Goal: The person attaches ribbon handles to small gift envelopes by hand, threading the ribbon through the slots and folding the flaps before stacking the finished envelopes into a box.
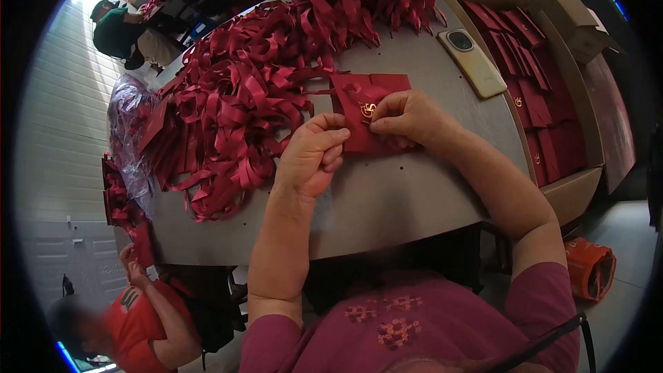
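Observation:
A dark red paper gift bag (356, 141) with a gold emblem lies flat on the metal table in front of me. At its left edge is my left hand (312, 154), fingers curled and thumb pressed to the index finger; whatever is in that pinch is too small to make out. My right hand (418, 121) rests over the bag's right part, its thumb and index finger pinched together beside the emblem. Something tiny may be between those fingertips, but I cannot name it. A large heap of red ribbons (238, 90) reaches close to the bag's left side.
A phone (473, 62) lies on the table (414, 197) at the right. Beyond it stands a cardboard box (577, 90) holding red bags. Plastic-wrapped goods (131, 131) hang at the left edge. One person in orange-red (148, 324) sits left; another in green (117, 34) is farther back.

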### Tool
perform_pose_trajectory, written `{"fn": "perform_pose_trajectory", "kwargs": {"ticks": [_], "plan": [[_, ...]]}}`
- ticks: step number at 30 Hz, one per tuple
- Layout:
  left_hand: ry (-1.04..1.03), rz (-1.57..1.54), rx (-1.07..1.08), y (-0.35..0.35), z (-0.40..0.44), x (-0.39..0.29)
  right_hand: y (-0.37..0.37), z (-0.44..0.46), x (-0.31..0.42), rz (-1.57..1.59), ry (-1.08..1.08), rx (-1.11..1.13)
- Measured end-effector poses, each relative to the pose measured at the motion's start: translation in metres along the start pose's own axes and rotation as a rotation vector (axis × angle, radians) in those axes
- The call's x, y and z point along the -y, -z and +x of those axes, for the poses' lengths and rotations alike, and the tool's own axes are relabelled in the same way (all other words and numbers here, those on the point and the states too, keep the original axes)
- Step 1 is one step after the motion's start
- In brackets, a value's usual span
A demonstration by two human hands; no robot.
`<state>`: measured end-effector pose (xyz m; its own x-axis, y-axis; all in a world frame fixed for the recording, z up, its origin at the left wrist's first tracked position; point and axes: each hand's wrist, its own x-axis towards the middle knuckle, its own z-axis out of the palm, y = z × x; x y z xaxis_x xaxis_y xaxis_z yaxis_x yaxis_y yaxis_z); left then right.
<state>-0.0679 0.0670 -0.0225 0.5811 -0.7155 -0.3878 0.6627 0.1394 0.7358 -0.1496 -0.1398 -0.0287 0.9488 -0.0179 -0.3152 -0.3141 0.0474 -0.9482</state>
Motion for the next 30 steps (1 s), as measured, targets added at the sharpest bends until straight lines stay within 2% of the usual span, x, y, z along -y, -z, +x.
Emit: {"fn": "perform_pose_trajectory", "kwargs": {"ticks": [6,12,15,17,21,24,27,30], "plan": [[0.007,0.012,-0.012,-0.003,-0.002,-0.001,0.003,0.001,-0.003,0.000,-0.002,0.022],[-0.016,0.124,0.112,-0.003,0.000,0.002,0.003,0.004,-0.007,-0.002,0.012,0.074],[-0.053,0.156,0.092,-0.004,0.001,0.003,0.002,0.004,-0.009,0.007,0.025,0.062],[-0.154,0.206,-0.039,-0.005,0.003,0.005,0.001,0.003,-0.008,0.015,0.037,0.036],[-0.160,0.179,-0.061,-0.001,0.005,0.006,-0.001,0.004,-0.008,-0.002,0.062,0.032],[-0.144,0.124,0.007,-0.001,0.005,0.006,0.001,0.005,-0.008,0.004,0.059,0.056],[-0.180,0.149,0.045,-0.005,0.004,0.007,0.002,0.004,-0.007,-0.006,0.063,0.066],[-0.282,0.274,-0.029,-0.015,0.002,0.012,0.003,0.004,-0.008,-0.003,0.067,0.056]]}}
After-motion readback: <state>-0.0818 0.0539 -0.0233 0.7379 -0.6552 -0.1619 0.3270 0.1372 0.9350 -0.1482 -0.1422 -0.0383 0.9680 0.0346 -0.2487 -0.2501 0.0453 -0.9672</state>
